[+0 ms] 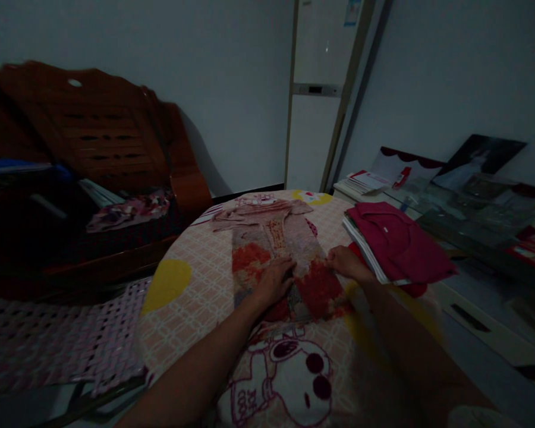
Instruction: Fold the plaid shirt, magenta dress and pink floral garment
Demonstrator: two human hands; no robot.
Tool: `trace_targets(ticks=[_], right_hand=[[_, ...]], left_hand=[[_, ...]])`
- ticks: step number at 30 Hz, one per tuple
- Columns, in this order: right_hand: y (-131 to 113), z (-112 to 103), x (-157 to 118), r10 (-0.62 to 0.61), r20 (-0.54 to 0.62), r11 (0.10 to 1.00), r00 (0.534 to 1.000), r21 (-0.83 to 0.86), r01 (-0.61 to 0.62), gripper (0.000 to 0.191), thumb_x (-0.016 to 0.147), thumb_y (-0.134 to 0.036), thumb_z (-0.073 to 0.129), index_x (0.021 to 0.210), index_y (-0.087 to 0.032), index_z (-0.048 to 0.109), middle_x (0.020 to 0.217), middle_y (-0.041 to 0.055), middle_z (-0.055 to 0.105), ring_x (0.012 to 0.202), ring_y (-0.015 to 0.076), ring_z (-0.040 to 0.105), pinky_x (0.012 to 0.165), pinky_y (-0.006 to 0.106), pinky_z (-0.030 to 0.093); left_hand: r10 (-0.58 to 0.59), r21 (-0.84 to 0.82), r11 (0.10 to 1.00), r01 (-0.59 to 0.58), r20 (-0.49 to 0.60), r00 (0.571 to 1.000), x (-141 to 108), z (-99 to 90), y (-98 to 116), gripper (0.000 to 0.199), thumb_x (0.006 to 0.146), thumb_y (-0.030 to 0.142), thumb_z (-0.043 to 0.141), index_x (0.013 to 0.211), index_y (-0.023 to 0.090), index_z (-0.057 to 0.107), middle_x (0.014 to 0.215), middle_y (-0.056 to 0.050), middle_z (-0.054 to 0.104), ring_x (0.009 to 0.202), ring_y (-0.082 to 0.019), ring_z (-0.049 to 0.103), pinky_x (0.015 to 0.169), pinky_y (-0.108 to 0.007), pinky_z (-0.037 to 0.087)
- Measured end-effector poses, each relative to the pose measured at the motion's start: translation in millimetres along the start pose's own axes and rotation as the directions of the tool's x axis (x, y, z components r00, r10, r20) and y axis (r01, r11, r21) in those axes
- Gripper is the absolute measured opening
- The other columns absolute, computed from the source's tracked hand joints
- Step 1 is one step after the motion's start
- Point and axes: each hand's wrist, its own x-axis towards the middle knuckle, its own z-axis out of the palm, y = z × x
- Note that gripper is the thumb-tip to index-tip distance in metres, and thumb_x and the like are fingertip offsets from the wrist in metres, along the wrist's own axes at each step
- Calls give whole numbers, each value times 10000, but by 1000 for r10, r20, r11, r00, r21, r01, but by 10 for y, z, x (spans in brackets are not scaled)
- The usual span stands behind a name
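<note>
A short-sleeved shirt (pixel 249 261) in pinkish grey with large red-orange patches lies spread on a round table, its sleeves at the far end. Down its middle runs a patterned brownish strip. My left hand (pixel 276 280) rests on the middle of the shirt, fingers bent and closed on the cloth. At the shirt's right edge, my right hand (pixel 344 261) pinches the fabric between thumb and fingers. The dim light hides the exact grip of the left fingertips.
The tablecloth (pixel 196 315) has yellow spots and a cartoon dog print. Right of my right hand, a folded magenta garment (pixel 396 241) lies on books or papers. A cabinet (pixel 472 315) with glassware stands further right. At left are a wooden bench (pixel 102 137) and a woven seat (pixel 62 339).
</note>
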Motion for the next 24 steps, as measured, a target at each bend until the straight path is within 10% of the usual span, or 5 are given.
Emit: trace_targets(ticks=[11,16,24], right_hand=[[-603,97,694,-282,-211,959,936,-84,270,301,906,-130,470,1090,-123,708,1103,152,722,1035,235,657,917,303,453],[-863,182,1195,-418,-132,905,899,-151,399,469,901,-37,390,1296,-166,606,1414,128,559,1297,224,513,1100,355,357],[-1053,183,1621,-399,43,884,916,-249,396,361,905,-54,420,1163,-79,671,1246,212,659,1141,281,625,999,359,438]], left_hand=[[179,-103,981,-166,140,974,26,-51,149,389,833,57,492,1117,182,726,1119,-96,723,1054,-215,655,955,-352,498],[265,-172,956,-237,170,949,25,-80,165,402,851,41,447,1124,167,713,1151,-103,721,1101,-203,647,984,-341,481],[344,-230,928,-293,229,911,3,-63,206,393,835,41,448,1100,165,712,1159,-113,709,1123,-217,638,979,-323,484]])
